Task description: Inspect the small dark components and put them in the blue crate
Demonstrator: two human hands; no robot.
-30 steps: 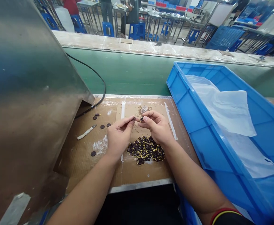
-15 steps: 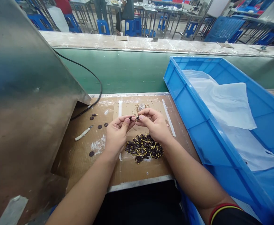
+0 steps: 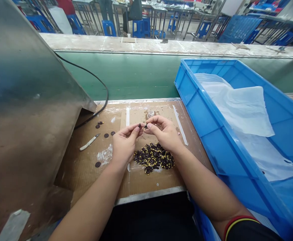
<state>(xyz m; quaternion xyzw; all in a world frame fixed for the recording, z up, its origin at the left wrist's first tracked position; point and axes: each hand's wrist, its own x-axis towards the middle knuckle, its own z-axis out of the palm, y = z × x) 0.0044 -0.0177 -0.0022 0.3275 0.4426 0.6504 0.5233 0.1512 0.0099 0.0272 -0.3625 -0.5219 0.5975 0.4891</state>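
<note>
Just one view here, a head cam looking forward and down at a cardboard-covered bench [image 3: 91, 174]. Both forearms come in from the bottom edge, so it's close in. Past the bench it faces a green conveyor [image 3: 141, 75], with a blue crate [image 3: 204, 117] on the right.

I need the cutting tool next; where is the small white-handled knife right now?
In the head view, the knife lies on the cardboard mat, left of the left hand, beside the dark discs.
</note>
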